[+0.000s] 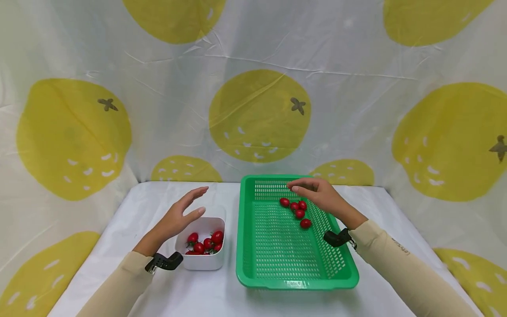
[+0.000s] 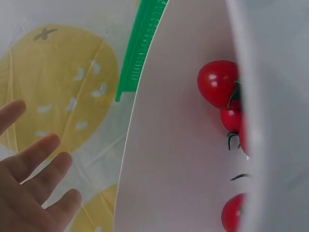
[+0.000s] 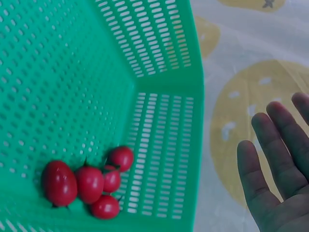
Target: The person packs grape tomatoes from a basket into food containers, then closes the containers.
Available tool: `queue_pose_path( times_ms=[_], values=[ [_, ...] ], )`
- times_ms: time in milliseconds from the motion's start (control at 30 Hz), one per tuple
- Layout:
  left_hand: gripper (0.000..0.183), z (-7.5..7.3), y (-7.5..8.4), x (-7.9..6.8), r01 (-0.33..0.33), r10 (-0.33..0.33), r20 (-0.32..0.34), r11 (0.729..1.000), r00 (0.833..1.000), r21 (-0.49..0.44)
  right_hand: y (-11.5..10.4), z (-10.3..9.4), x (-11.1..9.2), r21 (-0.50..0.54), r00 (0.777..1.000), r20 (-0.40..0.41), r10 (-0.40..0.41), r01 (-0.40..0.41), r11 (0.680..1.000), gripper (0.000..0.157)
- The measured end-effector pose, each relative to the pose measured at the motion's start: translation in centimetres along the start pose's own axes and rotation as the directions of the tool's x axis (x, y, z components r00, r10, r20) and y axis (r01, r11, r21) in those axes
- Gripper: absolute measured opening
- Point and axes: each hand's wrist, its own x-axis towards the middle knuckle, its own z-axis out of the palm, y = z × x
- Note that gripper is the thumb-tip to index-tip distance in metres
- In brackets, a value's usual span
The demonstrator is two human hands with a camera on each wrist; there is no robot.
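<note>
My left hand (image 1: 176,220) hovers over the back left of a white tub (image 1: 203,263), its fingers extended and nothing in them. Inside the tub lie several red cherry tomatoes (image 1: 199,248), some with green stems. In the left wrist view, the near wall hides part of these tomatoes (image 2: 218,83). My right hand (image 1: 322,196) is raised over the far right part of a green perforated basket (image 1: 246,246), fingers loosely bent and holding nothing. Several more cherry tomatoes (image 1: 299,214) rest in the basket near its far right corner. In the right wrist view they cluster (image 3: 89,184) close to the wall.
Tub and basket stand side by side on a table with a white cloth (image 1: 158,290). Behind it hangs a white curtain (image 1: 344,114) printed with large yellow fruit. Both wrists wear black strapped devices (image 1: 336,238).
</note>
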Motion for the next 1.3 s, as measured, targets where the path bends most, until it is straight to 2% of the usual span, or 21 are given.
queue_pose_path(
  times_ms=[200, 333, 567, 767, 900, 1067, 1300],
  values=[
    [0.057, 0.4, 0.6, 0.9, 0.007, -0.007, 0.016, 1.0, 1.0, 0.012, 1.0, -1.5, -1.0, -0.035, 0.999, -0.037, 0.037, -0.039, 0.999, 0.031],
    [0.056, 0.6, 0.9, 1.5, -0.016, 0.016, 0.03, 1.0, 0.999, 0.01, 1.9, -2.4, -1.9, -0.066, 0.997, -0.059, 0.044, -0.048, 0.997, 0.033],
    [0.056, 1.1, 1.4, 2.5, -0.018, 0.017, 0.039, 1.0, 0.999, 0.018, 3.3, -3.7, -3.4, -0.126, 0.99, -0.106, 0.088, -0.101, 0.987, 0.039],
    [0.058, 1.1, 2.3, 3.3, -0.035, 0.035, 0.076, 0.999, 0.996, 0.004, 4.5, -4.3, -4.6, -0.144, 0.985, -0.128, 0.118, -0.136, 0.98, 0.044],
    [0.059, 1.1, 3.3, 3.9, -0.042, 0.041, 0.11, 0.999, 0.993, 0.013, 5.4, -4.4, -5.8, -0.149, 0.973, -0.17, 0.153, -0.179, 0.973, 0.045],
    [0.06, 1.1, 4.2, 4.8, -0.038, 0.033, 0.133, 0.999, 0.991, 0.033, 6.6, -3.8, -6.8, -0.099, 0.958, -0.227, 0.175, -0.202, 0.974, 0.045],
    [0.063, 2.2, 4.9, 7.2, -0.091, 0.08, 0.18, 0.994, 0.98, 0.053, 8.8, -2.6, -7.9, 0.029, 0.95, -0.252, 0.187, -0.186, 0.982, 0.048]
  ],
)
